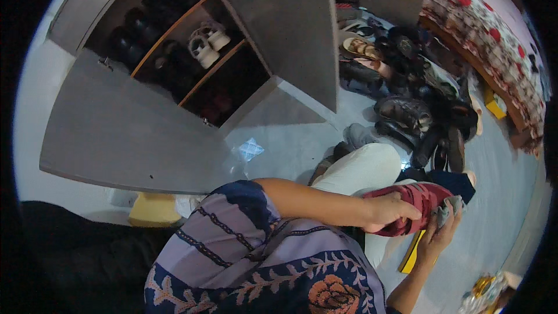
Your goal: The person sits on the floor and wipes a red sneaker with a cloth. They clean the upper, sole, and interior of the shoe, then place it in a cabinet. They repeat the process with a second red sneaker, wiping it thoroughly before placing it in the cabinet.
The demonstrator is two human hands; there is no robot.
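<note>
My left hand grips a dark red strappy shoe, probably a sandal, above my lap. In my right hand is a crumpled grey cloth, pressed against the far end of the shoe. My fingers and the cloth hide part of the shoe. Just behind it lies a dark navy thing, too covered to make out. Under my right wrist shows a yellow edge, perhaps of a box. My knee in white trousers is raised beside my left forearm.
A grey cabinet with open doors holds dark shoes and white sneakers on its shelves. A heap of shoes lies on the floor beside a bed with a floral cover. A small blue-white packet rests near the cabinet.
</note>
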